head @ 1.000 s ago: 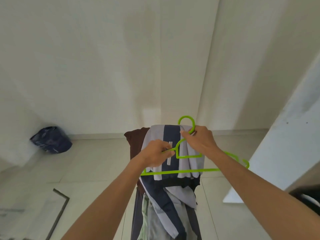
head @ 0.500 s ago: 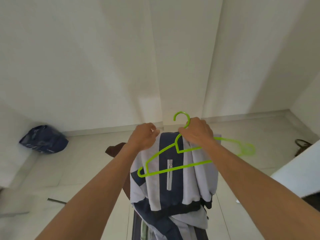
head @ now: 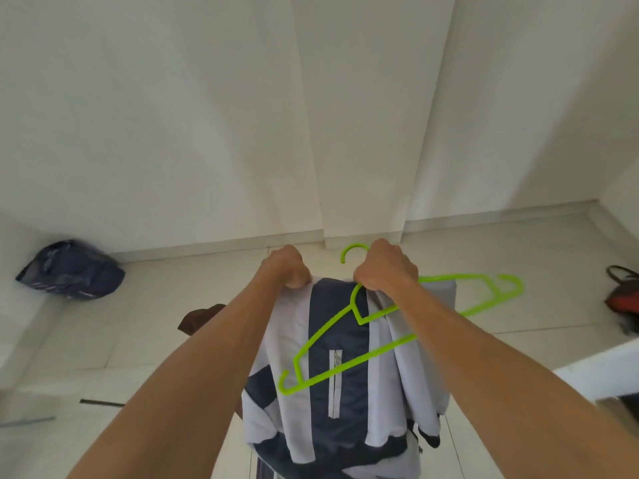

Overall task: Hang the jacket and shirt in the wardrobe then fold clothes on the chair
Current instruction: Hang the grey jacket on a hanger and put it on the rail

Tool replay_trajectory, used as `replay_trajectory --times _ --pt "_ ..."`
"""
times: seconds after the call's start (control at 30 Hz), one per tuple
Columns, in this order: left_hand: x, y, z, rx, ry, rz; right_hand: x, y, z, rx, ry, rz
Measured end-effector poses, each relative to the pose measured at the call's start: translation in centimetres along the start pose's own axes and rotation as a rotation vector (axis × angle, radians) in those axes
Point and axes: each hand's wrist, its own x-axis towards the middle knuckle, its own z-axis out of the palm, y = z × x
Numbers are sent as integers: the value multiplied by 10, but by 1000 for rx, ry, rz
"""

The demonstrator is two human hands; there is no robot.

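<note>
Between the hands, the jacket (head: pixel 332 357) hangs: left hand (head: pixel 285 267) grips its top edge; right hand (head: pixel 385 267) clamps hanger (head: pixel 380 326) and fabric. Uneven grip risks slippage.

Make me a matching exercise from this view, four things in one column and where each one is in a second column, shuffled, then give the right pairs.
Things:
1. bright green plastic hanger
2. grey and navy zip jacket
3. dark blue plastic bag
4. red and black bag

Places:
A. on the floor at the far right edge
B. gripped at its top edge by the left hand and the right hand
C. on the floor by the left wall
D. held at its neck by the right hand, in front of the jacket

Pairs: 1-D, 2-B, 3-C, 4-A
</note>
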Motion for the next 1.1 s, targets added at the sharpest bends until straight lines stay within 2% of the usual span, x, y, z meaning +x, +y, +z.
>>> replay_trajectory --times 0.07,0.13,0.27,0.33,0.4,0.47,0.57,0.67,0.83,0.97,1.0,1.03,1.1 --pt "-5 -2 -3 -25 41 -8 -3 0 -6 66 41 0" --pt "-11 -5 -9 -145 78 -9 -6 0 -12 189 54 4" --pt "-34 -13 -23 -750 61 47 -27 -3 -25 539 32 -27" --pt "-63 -13 -34 -1058 -24 109 -47 -6 -34 624 77 -65" --pt "-111 -13 -51 -1224 -120 239 -80 -10 -44 690 101 -99" --pt "-153 -17 -63 -1239 -197 389 -114 -13 -50 786 57 -77" --pt "-224 -40 -75 -1163 -273 571 -173 -11 -58 1017 -147 -35" --pt "-288 -68 -76 -1101 -315 706 -237 -10 -62 1255 -252 -135" --pt "-386 -121 -65 -1062 -248 837 -357 -22 -56 1487 -296 -337" --pt "-452 -156 -57 -1072 -254 952 -414 -27 -63 1499 -125 -359" --pt "-468 -167 -55 -1098 -201 993 -423 -24 -68 1488 -89 -386" --pt "-479 -179 -54 -1118 -78 1014 -436 -22 -76 1453 -26 -403" --pt "-486 -204 -53 -1032 348 962 -469 -22 -94 1432 72 -452"
